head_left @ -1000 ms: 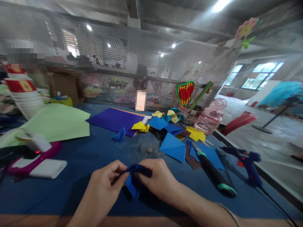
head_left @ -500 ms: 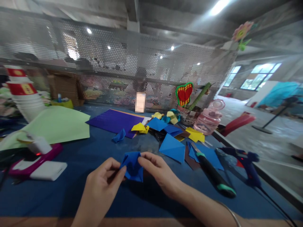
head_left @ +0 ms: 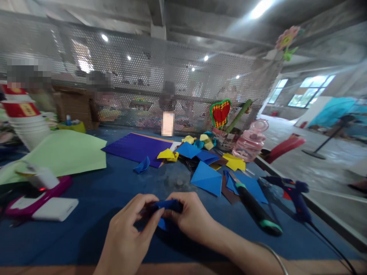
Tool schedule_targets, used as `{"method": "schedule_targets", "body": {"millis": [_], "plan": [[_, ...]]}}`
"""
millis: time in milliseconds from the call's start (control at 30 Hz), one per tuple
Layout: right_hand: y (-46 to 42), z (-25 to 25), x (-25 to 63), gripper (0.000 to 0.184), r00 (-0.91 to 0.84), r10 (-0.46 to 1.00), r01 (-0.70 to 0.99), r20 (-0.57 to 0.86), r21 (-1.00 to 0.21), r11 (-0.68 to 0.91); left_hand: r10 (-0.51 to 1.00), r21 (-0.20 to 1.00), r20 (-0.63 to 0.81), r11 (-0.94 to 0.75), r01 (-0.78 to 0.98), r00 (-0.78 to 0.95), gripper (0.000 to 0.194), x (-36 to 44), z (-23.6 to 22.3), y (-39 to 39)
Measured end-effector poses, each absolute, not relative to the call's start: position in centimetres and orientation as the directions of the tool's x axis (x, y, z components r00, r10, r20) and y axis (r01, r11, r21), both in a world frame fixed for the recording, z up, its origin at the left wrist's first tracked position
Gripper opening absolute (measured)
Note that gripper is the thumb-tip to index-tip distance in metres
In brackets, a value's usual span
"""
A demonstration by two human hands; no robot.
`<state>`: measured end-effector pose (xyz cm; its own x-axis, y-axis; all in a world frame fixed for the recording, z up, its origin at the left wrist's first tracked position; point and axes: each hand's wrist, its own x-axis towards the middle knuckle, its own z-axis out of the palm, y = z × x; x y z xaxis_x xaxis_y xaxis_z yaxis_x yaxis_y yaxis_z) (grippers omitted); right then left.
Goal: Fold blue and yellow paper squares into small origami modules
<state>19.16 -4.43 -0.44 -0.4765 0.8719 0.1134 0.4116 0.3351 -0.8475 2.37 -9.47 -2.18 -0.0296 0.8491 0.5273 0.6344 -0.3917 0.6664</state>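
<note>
Near the front of the blue table, my left hand [head_left: 130, 225] and my right hand [head_left: 190, 217] both pinch a folded piece of blue paper [head_left: 169, 205]. Fingers cover much of it; its top edge and a lower flap show. Beyond the hands lies a small folded blue paper piece [head_left: 142, 165]. Yellow folded paper [head_left: 168, 154] sits beside the purple sheet [head_left: 137, 149]. To the right are blue paper squares [head_left: 207, 178] with crease lines. A black-and-green-handled tool [head_left: 258, 210] lies across more paper.
A dark blue glue gun [head_left: 296, 193] with a cord rests at the right edge. A pink bottle [head_left: 249, 141] stands behind. At left are a magenta-and-white power strip [head_left: 38, 198], a light green sheet [head_left: 74, 152] and stacked paper cups [head_left: 27, 118]. A mesh screen [head_left: 129, 76] backs the table.
Half a second ago the blue paper faced me, opened out between the fingertips. Now it is tilted edge-on and both hands have closed in around it. The view has shifted slightly.
</note>
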Motion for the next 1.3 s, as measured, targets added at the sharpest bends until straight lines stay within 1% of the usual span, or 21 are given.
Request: {"method": "schedule_targets", "body": {"millis": [67,133,200,233,267,333,400,467,600,733,833,900,967,1000,1033,1067,1100,1167,1200,1267,1300], "plan": [[-4.6,-0.2,19.2,0.003,-0.508,0.850,0.425,0.142,-0.817,0.390,0.772,0.565,0.635,-0.465,0.682,0.000,0.003,2.6,-1.7,-9.6],[-4.6,-0.1,19.2,0.003,-0.525,0.837,0.416,0.153,-0.812,0.409,0.701,0.486,0.713,-0.505,0.714,0.011,0.013,2.7,-1.4,-9.8],[-4.5,0.1,19.1,0.002,-0.528,0.839,0.366,0.134,-0.856,0.366,0.678,0.473,0.735,-0.498,0.726,-0.014,0.020,2.8,-1.1,-9.9],[-4.4,0.2,19.0,0.002,-0.529,0.842,0.310,0.104,-0.900,0.306,0.686,0.495,0.727,-0.480,0.724,-0.043,0.022,2.7,-1.1,-9.9],[-4.4,0.3,18.9,0.008,-0.536,0.842,0.232,0.060,-0.948,0.216,0.699,0.530,0.711,-0.456,0.715,-0.082,0.022,2.7,-1.0,-9.9],[-4.3,0.4,18.7,0.024,-0.567,0.823,0.053,-0.037,-0.999,-0.008,0.724,0.620,0.664,-0.391,0.680,-0.189,0.022,2.6,-1.0,-10.0],[-4.5,0.5,18.5,0.036,-0.611,0.786,-0.083,-0.093,-0.980,-0.180,0.732,0.697,0.617,-0.337,0.633,-0.290,0.020,2.7,-1.2,-10.1],[-4.8,0.5,18.2,0.041,-0.637,0.764,-0.145,-0.102,-0.958,-0.248,0.734,0.748,0.580,-0.308,0.587,-0.354,0.019,2.9,-1.4,-10.2],[-5.0,0.1,18.1,0.037,-0.572,0.814,-0.154,-0.105,-0.960,-0.232,0.778,0.800,0.509,-0.270,0.536,-0.368,0.016,3.3,-1.7,-10.4],[-4.4,-0.3,18.3,0.028,-0.473,0.878,-0.120,-0.070,-0.982,-0.143,0.872,0.811,0.421,-0.237,0.535,-0.252,0.019,3.2,-2.0,-10.3],[-4.0,-0.4,18.5,0.024,-0.479,0.878,-0.098,-0.011,-0.993,-0.066,0.948,0.855,0.288,-0.190,0.483,-0.138,0.018,3.2,-2.2,-10.4],[-3.7,-0.6,18.7,0.027,-0.480,0.877,-0.046,0.000,-0.999,-0.025,0.957,0.858,0.254,-0.158,0.489,-0.136,0.022,3.2,-2.4,-10.7],[-3.6,-0.7,18.9,0.035,-0.473,0.880,0.036,-0.027,-0.999,-0.011,0.924,0.797,0.340,-0.183,0.576,-0.177,0.029,3.0,-2.6,-11.1],[-3.5,-0.7,19.0,0.038,-0.469,0.882,0.075,-0.045,-0.997,-0.011,0.886,0.731,0.428,-0.224,0.644,-0.178,0.036,2.8,-2.6,-11.3],[-3.5,-0.8,19.1,0.040,-0.468,0.882,0.109,-0.061,-0.994,-0.011,0.832,0.636,0.537,-0.291,0.715,-0.139,0.043,2.5,-2.7,-11.4],[-3.5,-0.8,19.1,0.041,-0.470,0.879,0.133,-0.072,-0.991,-0.010,0.779,0.524,0.624,-0.353,0.775,-0.067,0.045,2.2,-2.8,-11.4],[-3.5,-0.8,19.1,0.042,-0.474,0.877,0.148,-0.076,-0.989,-0.006,0.730,0.413,0.683,-0.409,0.814,0.020,0.042,1.9,-2.8,-11.4],[-3.7,-0.7,19.1,0.043,-0.479,0.875,0.175,-0.075,-0.985,0.011,0.641,0.237,0.743,-0.523,0.819,0.194,0.035,1.4,-3.1,-11.1],[-3.8,-0.7,19.0,0.043,-0.477,0.876,0.191,-0.070,-0.981,0.026,0.591,0.172,0.760,-0.585,0.793,0.271,0.035,1.2,-3.3,-10.9],[-3.9,-0.6,19.0,0.042,-0.464,0.884,0.229,-0.050,-0.971,0.065,0.510,0.092,0.776,-0.674,0.733,0.371,0.033,0.9,-3.8,-10.5],[-3.9,-0.6,18.9,0.041,-0.457,0.889,0.246,-0.041,-0.966,0.082,0.496,0.077,0.777,-0.686,0.724,0.388,0.032,0.8,-4.1,-10.3]]}}
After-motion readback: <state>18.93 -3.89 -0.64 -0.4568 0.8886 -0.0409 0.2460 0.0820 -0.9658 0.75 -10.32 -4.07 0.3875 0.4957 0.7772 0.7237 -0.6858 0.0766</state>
